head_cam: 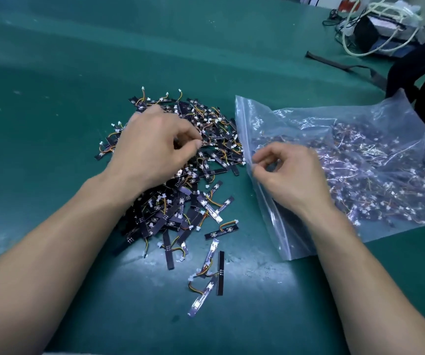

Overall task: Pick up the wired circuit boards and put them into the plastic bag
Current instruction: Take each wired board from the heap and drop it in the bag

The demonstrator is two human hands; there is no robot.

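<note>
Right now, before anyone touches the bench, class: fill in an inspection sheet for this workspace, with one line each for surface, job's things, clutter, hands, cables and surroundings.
Surface: green mat, with pale scuffs near the front.
Job's things: a heap of wired circuit boards lies left of the plastic bag. The bag lies flat with its mouth toward the heap and already holds many boards.
Clutter: a few stray boards lie apart from the heap, nearer the person.
Grippers: the left hand curls its fingers round boards in the heap. The right hand pinches the edge of the bag's mouth.
Cables: a white cable loops over the equipment at far right; a black strap lies on the mat.
Surroundings: dark bag at the right edge.
</note>
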